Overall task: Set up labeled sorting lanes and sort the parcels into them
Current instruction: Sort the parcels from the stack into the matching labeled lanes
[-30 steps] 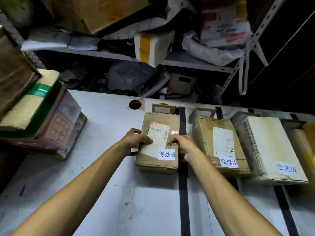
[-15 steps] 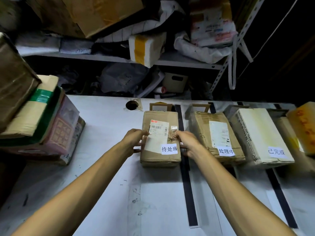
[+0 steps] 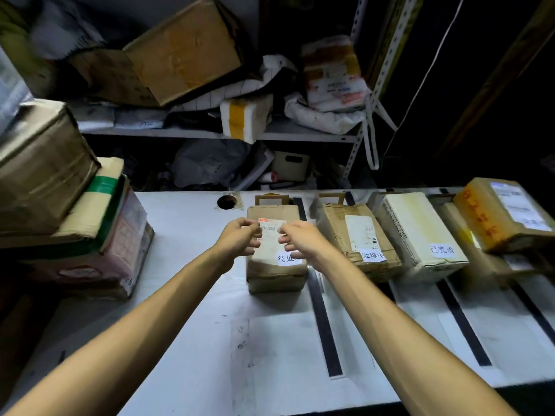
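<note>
A brown taped parcel lies in the leftmost lane of the white table, with a white handwritten lane label on its near end. My left hand and my right hand hover over its top, fingers loosely curled, on either side of its shipping sticker, holding nothing. To the right lie a second brown parcel with its label and a white parcel with its label. Black tape strips separate the lanes.
A stack of taped parcels fills the table's left side. An orange-taped parcel sits on other boxes at the far right. Behind the table a metal shelf holds boxes and bags. A round cable hole is near the back edge.
Both hands have come off the sides of the brown parcel and now sit over its top. The camera view has tilted up and widened.
</note>
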Motion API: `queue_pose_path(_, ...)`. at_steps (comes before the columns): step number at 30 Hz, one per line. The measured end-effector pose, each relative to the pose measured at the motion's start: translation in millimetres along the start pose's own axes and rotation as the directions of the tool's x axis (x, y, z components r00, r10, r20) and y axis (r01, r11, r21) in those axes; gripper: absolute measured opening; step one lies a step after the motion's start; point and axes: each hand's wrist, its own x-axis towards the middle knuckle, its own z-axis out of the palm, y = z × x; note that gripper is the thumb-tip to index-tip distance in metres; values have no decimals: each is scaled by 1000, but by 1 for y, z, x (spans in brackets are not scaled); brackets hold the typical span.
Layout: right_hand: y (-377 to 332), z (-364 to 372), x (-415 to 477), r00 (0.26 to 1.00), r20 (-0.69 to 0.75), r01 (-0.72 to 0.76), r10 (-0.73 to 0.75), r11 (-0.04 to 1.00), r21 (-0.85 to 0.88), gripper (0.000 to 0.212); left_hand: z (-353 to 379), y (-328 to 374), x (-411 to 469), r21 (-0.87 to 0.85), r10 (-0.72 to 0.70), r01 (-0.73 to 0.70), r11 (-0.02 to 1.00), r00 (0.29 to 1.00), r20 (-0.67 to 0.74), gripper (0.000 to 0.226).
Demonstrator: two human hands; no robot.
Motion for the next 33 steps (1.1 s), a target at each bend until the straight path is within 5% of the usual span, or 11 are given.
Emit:
queue_pose_path(4,-21,18,-17,977,189,113,-98,991,-75,17,-13,6,-33,64,77,-81,995,995,60,20)
queue_pose_path(12,-33,71,-63,877,446,249,-181,964,-98,15,-69,-19,-119,106,100,-75,991,965,-244,21)
queue_pose_path(20,-31,145,-131,684,701,381,-202,918,-107,8,-108,-65,-233,30,41,-30,999,858,-513,20)
queue_pose_path(26,-35,192,-179,564,792,491,-234,866,-93,20,-145,-95,-295,-42,-14,-19,999,738,-674,17)
queue_pose_path(33,-46,231,-200,549,805,510,-224,853,-110,19,-182,-116,-322,-121,-15,-121,985,640,-768,13)
